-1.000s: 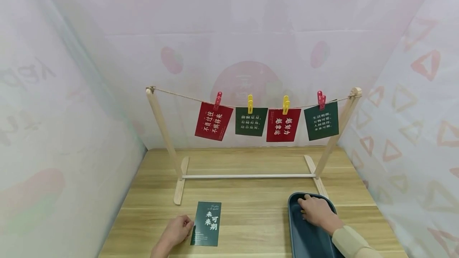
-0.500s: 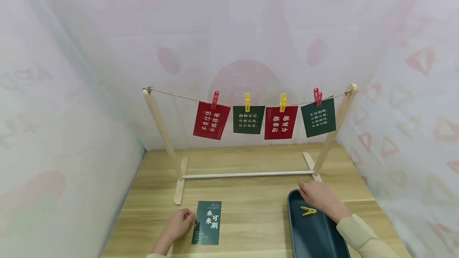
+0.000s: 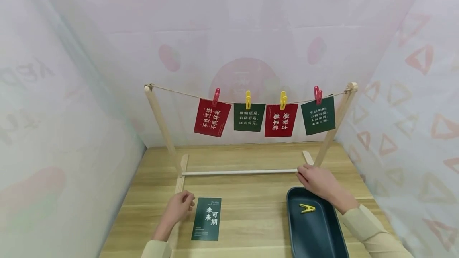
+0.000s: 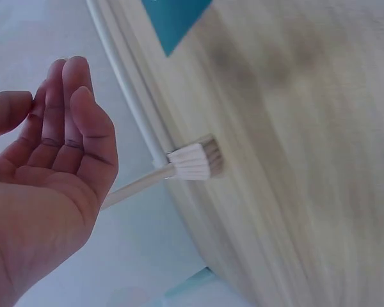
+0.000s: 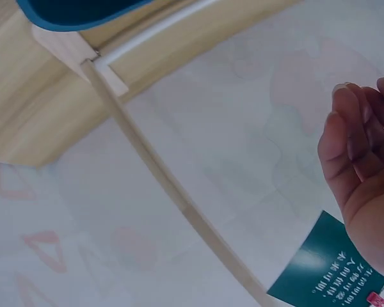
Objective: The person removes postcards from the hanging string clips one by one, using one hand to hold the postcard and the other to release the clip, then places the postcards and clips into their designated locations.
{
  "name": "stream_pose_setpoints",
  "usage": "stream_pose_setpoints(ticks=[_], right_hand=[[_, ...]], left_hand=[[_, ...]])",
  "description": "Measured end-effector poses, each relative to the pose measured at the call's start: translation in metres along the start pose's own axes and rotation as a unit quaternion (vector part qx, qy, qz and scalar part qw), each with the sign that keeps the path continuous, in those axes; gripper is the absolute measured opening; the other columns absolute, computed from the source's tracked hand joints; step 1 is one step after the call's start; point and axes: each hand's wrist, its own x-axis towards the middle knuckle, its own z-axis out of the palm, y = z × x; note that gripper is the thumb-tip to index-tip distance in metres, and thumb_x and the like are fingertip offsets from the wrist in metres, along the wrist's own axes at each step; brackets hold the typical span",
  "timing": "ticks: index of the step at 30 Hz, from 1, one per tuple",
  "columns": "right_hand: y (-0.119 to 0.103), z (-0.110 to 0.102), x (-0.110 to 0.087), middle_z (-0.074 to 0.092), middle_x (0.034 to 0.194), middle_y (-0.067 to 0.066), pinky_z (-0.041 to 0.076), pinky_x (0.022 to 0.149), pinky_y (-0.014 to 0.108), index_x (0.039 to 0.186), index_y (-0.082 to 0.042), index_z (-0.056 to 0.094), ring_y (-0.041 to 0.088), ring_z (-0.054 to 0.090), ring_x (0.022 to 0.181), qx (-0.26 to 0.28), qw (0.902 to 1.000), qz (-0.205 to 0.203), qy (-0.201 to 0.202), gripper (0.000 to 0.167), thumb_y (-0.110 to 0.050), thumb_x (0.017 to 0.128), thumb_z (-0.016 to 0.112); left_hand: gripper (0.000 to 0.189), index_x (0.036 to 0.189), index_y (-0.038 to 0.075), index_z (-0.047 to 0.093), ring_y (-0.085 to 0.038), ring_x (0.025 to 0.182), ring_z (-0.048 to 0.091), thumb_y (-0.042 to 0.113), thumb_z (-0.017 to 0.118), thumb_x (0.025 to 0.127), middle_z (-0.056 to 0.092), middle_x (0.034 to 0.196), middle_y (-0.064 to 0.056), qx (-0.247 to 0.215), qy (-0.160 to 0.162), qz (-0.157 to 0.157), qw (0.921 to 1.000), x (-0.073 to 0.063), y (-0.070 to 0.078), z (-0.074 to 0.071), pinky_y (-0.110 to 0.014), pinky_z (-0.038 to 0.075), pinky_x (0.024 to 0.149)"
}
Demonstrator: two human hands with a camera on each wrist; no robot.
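My left hand (image 3: 177, 207) hovers just left of a dark green card (image 3: 206, 219) with white writing, fingers loosely bent; the left wrist view shows its palm holding nothing. Above the far end of the dark blue tray (image 3: 289, 222) is my right hand (image 3: 319, 182), loosely curled, with nothing visible in its fingers in the right wrist view. A yellow clothespin (image 3: 307, 208) lies in the tray. Two red cards (image 3: 212, 118) and two green cards (image 3: 250, 122) hang from a twine line (image 3: 175, 91), clipped by red clothespins (image 3: 216, 97) and yellow clothespins (image 3: 248, 99).
A wooden stand carries the twine: left post (image 3: 159, 122), right post (image 3: 333, 134), and a white crossbar (image 3: 240, 172) low between them. It stands on a wood-grain table (image 3: 251, 202). Printed cloth walls (image 3: 71, 130) enclose the table at the back and sides.
My right hand has left the tray and moved up and away over its far end; the yellow clothespin it covered now shows in the tray. My left hand has moved slightly up, away from the card.
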Motion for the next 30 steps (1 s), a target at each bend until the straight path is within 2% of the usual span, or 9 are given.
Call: stream_pose_setpoints(ticks=[6, 10, 15, 20, 24, 30], right_hand=[[-0.009, -0.018, 0.021, 0.041, 0.059, -0.012, 0.034, 0.049, 0.021, 0.074, -0.021, 0.054, 0.005, 0.037, 0.051, 0.025, 0.9992, 0.024, -0.017, 0.022, -0.02, 0.092, 0.068], [-0.02, -0.032, 0.04, 0.048, 0.061, -0.012, 0.039, 0.051, 0.021, 0.081, -0.018, 0.062, 0.005, 0.041, 0.054, 0.047, 0.9986, 0.024, -0.009, 0.013, -0.02, 0.092, 0.068], [-0.034, -0.045, 0.057, 0.056, 0.068, -0.012, 0.045, 0.056, 0.018, 0.091, -0.016, 0.066, 0.003, 0.046, 0.059, 0.1, 0.9948, 0.02, 0.003, 0.005, -0.02, 0.094, 0.066], [-0.043, -0.049, 0.072, 0.061, 0.073, -0.008, 0.049, 0.059, 0.018, 0.094, -0.016, 0.066, 0.003, 0.049, 0.061, 0.102, 0.9942, 0.004, 0.034, 0.005, -0.02, 0.092, 0.068], [-0.047, -0.052, 0.08, 0.063, 0.072, -0.008, 0.05, 0.059, 0.019, 0.096, -0.015, 0.066, 0.003, 0.05, 0.06, 0.109, 0.9928, -0.011, 0.049, 0.007, -0.017, 0.091, 0.069], [-0.054, -0.063, 0.093, 0.07, 0.082, -0.003, 0.055, 0.065, 0.022, 0.102, -0.013, 0.066, 0.006, 0.058, 0.067, 0.125, 0.9909, -0.021, 0.046, 0.013, -0.017, 0.091, 0.07]], left_hand=[[0.022, 0.097, 0.002, 0.067, -0.014, 0.07, 0.066, 0.02, 0.054, 0.101, 0.068, 0.079, -0.005, -0.008, 0.021, 0.01, 0.9997, 0.006, 0.01, -0.004, -0.028, 0.053, 0.063], [0.024, 0.099, 0.005, 0.068, -0.013, 0.071, 0.066, 0.024, 0.054, 0.101, 0.07, 0.081, -0.004, -0.002, 0.029, 0.005, 0.9996, 0.011, 0.017, -0.002, -0.028, 0.051, 0.063], [0.025, 0.102, 0.005, 0.068, -0.015, 0.074, 0.067, 0.025, 0.053, 0.101, 0.071, 0.084, -0.005, 0.005, 0.03, 0.0, 0.9995, 0.014, 0.025, 0.0, -0.03, 0.052, 0.064], [0.026, 0.104, 0.006, 0.068, -0.015, 0.075, 0.068, 0.026, 0.052, 0.101, 0.072, 0.086, -0.005, 0.007, 0.033, 0.002, 0.9994, 0.017, 0.032, -0.001, -0.031, 0.054, 0.066], [0.024, 0.102, 0.005, 0.067, -0.017, 0.074, 0.069, 0.024, 0.052, 0.101, 0.071, 0.087, -0.007, -0.007, 0.039, 0.02, 0.999, 0.019, 0.039, -0.006, -0.033, 0.054, 0.066], [0.027, 0.108, 0.005, 0.064, -0.019, 0.078, 0.071, 0.027, 0.052, 0.102, 0.072, 0.092, -0.011, -0.023, 0.058, 0.042, 0.9972, 0.024, 0.047, -0.017, -0.031, 0.054, 0.068]])
